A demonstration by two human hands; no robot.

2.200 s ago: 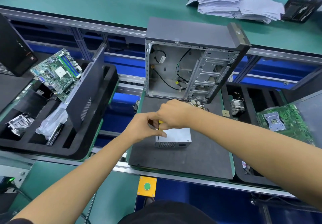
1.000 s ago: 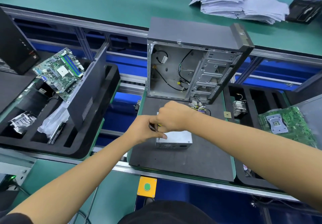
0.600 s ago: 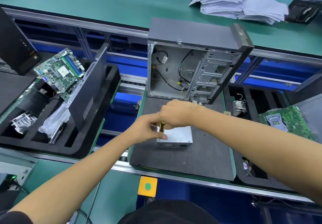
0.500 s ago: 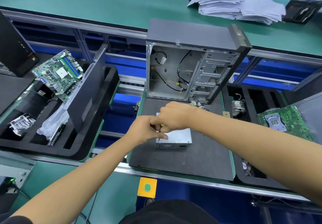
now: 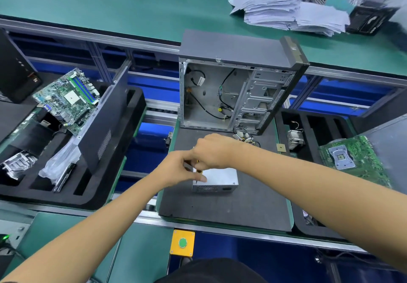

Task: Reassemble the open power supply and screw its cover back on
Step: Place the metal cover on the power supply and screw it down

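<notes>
A silver power supply [image 5: 220,179] lies on a dark foam mat [image 5: 231,207], its vented side facing me. My right hand [image 5: 213,150] grips a yellow-and-black screwdriver [image 5: 198,168] held upright over the unit's top left corner. My left hand [image 5: 178,170] rests against the unit's left end, the thumb pressed on its top edge and the fingers curled near the screwdriver's shaft. The tip and any screw are hidden by my hands. The unit's cable bundle [image 5: 244,136] trails behind it.
An open grey computer case [image 5: 233,88] stands at the mat's far edge. Black foam trays hold a motherboard [image 5: 68,97] and a side panel [image 5: 105,117] on the left, another motherboard [image 5: 352,157] on the right. Paper stacks [image 5: 286,11] lie on the far green bench.
Both hands stay at the power supply's top left corner. The right hand has shifted slightly around the screwdriver handle; the unit itself has not moved.
</notes>
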